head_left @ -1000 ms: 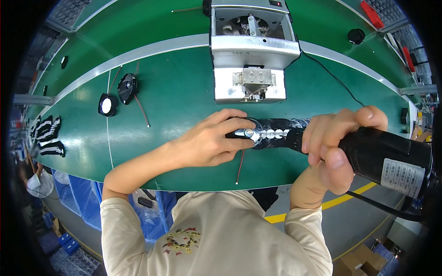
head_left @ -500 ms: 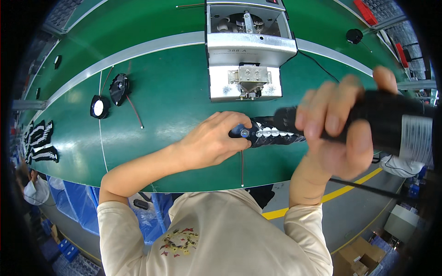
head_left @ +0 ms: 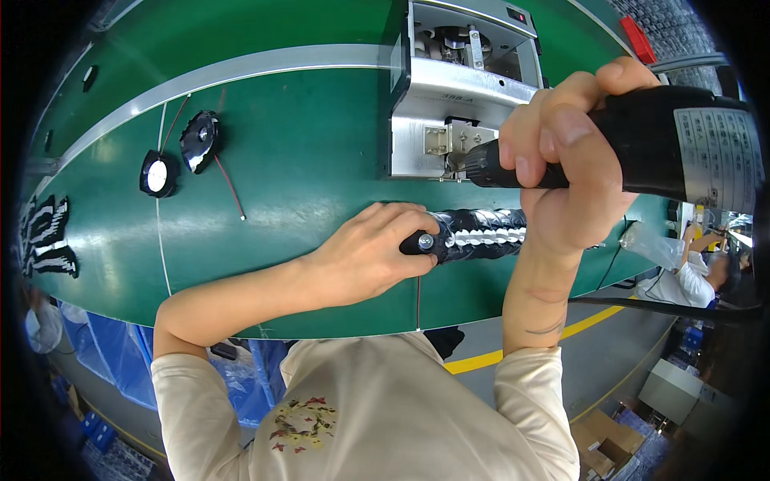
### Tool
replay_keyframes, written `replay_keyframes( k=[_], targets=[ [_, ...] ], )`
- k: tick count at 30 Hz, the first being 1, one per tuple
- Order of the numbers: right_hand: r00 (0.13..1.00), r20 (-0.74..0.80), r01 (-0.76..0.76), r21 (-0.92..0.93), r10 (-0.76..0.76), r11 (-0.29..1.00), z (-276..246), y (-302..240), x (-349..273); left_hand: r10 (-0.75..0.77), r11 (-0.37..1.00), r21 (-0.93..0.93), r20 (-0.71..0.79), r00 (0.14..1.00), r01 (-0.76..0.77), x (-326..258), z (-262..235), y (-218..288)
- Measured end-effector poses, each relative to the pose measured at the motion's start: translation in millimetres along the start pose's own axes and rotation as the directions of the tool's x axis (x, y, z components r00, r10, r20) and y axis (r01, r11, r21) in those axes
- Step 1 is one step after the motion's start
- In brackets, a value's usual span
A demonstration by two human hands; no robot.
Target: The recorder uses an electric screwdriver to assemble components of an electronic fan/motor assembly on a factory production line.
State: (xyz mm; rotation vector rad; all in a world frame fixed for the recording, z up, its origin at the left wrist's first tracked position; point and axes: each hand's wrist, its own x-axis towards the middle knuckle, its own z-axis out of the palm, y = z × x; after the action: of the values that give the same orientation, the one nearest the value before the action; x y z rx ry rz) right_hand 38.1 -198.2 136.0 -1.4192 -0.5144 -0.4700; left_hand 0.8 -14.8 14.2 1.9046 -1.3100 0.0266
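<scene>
We have a green bench (head_left: 297, 128) bearing a boxy metal machine (head_left: 457, 84), with a row of black parts (head_left: 481, 221) lying on our side of it. To our left, two round black pieces (head_left: 200, 142) with thin wires (head_left: 230, 188) lie close together, and black-and-white striped pieces (head_left: 54, 260) lie farther out

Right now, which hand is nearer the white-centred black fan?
Left. The left hand is right of the white-centred black fan; the right hand is farther right, holding a black handheld power tool.

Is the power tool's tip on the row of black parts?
No, the right hand holds the power tool with its tip by the silver machine, apart from the black parts.
</scene>
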Motion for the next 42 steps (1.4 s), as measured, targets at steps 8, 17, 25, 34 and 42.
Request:
replay_keyframes(
  k=[8,17,25,34,42],
  targets=[
    [0.999,0.032,0.027,-0.004,-0.027,1.0,-8.1,-15.6,-20.8,0.025,1.0,0.009,-0.012,1.0,-0.025,-3.8,2.4,-5.1],
    [0.999,-0.048,-0.007,-0.077,0.003,0.997,5.9,4.1,-1.9,0.026,1.0,0.01,-0.008,1.0,-0.026,-3.7,1.9,-5.2],
    [0.991,0.135,-0.034,0.124,0.017,0.992,-10.0,-12.6,-42.3,0.025,1.0,0.016,-0.057,0.998,-0.024,-7.1,5.9,-6.8],
    [0.992,-0.029,-0.124,0.005,0.124,0.992,2.5,-2.8,-62.6,0.011,1.0,-0.004,-0.01,1.0,-0.011,-7.0,4.6,-7.7],
    [0.981,-0.006,-0.196,-0.001,0.196,0.981,9.2,-4.7,-72.2,-0.016,1.0,-0.025,-0.033,0.999,0.015,-6.3,4.7,-6.1]
  ],
)
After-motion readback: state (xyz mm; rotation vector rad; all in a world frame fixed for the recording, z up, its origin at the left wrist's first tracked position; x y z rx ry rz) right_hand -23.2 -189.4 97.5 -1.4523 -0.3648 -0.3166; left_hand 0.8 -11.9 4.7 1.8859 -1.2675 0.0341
